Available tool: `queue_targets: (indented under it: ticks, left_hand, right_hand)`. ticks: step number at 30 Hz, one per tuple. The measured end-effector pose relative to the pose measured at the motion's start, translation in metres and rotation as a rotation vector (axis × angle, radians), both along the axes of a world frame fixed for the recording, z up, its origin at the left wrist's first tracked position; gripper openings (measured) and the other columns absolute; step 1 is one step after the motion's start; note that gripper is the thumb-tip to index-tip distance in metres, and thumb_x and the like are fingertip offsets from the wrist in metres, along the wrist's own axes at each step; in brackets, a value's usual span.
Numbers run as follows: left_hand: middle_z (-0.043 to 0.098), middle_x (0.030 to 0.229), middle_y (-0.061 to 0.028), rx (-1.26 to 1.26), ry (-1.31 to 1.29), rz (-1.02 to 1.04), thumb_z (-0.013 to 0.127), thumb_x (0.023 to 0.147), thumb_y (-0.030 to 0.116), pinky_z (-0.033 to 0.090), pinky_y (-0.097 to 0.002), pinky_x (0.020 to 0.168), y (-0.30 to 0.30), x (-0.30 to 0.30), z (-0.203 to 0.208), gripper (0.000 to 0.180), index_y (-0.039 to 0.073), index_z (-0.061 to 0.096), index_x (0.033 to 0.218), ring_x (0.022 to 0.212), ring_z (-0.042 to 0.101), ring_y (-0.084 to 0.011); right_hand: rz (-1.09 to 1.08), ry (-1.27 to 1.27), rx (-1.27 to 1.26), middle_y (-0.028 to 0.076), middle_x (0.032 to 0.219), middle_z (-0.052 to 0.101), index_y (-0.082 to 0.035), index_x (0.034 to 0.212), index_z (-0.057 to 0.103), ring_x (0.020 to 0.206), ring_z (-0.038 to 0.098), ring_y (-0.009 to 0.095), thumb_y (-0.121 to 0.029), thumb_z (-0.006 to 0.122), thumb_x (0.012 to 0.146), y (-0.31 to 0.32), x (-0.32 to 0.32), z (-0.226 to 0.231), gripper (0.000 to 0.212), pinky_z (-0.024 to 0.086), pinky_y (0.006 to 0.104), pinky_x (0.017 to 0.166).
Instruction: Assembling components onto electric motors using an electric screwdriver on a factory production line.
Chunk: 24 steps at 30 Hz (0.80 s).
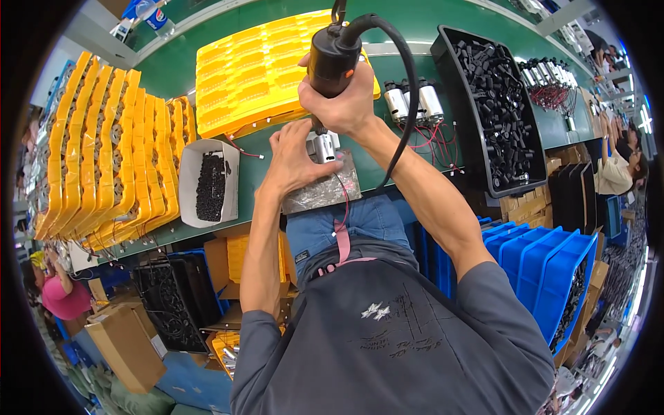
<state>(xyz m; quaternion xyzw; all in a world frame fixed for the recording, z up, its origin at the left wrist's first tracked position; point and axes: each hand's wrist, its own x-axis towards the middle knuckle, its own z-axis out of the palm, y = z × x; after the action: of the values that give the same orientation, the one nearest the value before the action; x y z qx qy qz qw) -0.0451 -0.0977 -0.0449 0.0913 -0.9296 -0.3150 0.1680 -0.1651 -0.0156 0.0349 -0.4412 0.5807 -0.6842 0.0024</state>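
My right hand (pixel 344 104) is wrapped around a black electric screwdriver (pixel 330 59), held upright with its tip pointing down. Below that tip lies a small silver motor (pixel 325 148) with thin red and dark wires trailing toward me. The fingers and thumb of my left hand (pixel 293 156) grip the motor from the left. It rests on a scuffed metal plate (pixel 321 195) at the near edge of the bench. Whether the screwdriver tip touches the motor is hard to make out.
A yellow tray (pixel 242 76) lies behind my hands; stacked yellow trays (pixel 104 152) stand left. A white box (pixel 233 183) holds small black parts. At right are silver motors (pixel 430 104) with red wires and a black bin (pixel 443 52) of black parts. The screwdriver's cable (pixel 413 90) loops beside my right forearm.
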Motion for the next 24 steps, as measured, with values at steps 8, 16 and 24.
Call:
queue_targets:
  ticks: [8,16,24]
  left_hand:
    - [0.056,0.121,-0.0124,0.202,-0.048,-0.055,0.081,0.061,0.031,0.028,-0.0409,0.100,-0.001,-0.002,0.000,0.069,0.002,0.054,0.117,0.116,0.049,-0.0266]
    - [0.060,0.116,-0.0081,0.298,0.057,-0.022,0.081,0.061,0.030,0.029,-0.0396,0.098,0.000,-0.006,-0.022,0.054,0.002,0.061,0.102,0.109,0.054,-0.0244]
    - [0.060,0.116,-0.0074,0.295,0.039,-0.024,0.082,0.061,0.031,0.030,-0.0398,0.098,0.001,-0.004,-0.021,0.056,0.002,0.061,0.105,0.107,0.054,-0.0247]
  right_hand:
    - [0.023,-0.014,-0.053,0.002,0.070,0.059,0.003,0.093,0.059,0.059,0.055,0.006,0.001,0.065,0.071,0.006,0.003,0.000,0.023,0.045,0.0221,0.055]
    - [0.024,-0.025,-0.043,0.001,0.070,0.059,0.004,0.093,0.059,0.059,0.056,0.006,0.003,0.063,0.072,0.006,0.001,-0.003,0.022,0.045,0.0215,0.054]
    - [0.037,-0.001,-0.047,0.002,0.071,0.059,0.005,0.094,0.059,0.059,0.055,0.006,0.002,0.064,0.072,0.006,0.003,-0.001,0.022,0.045,0.0212,0.054]
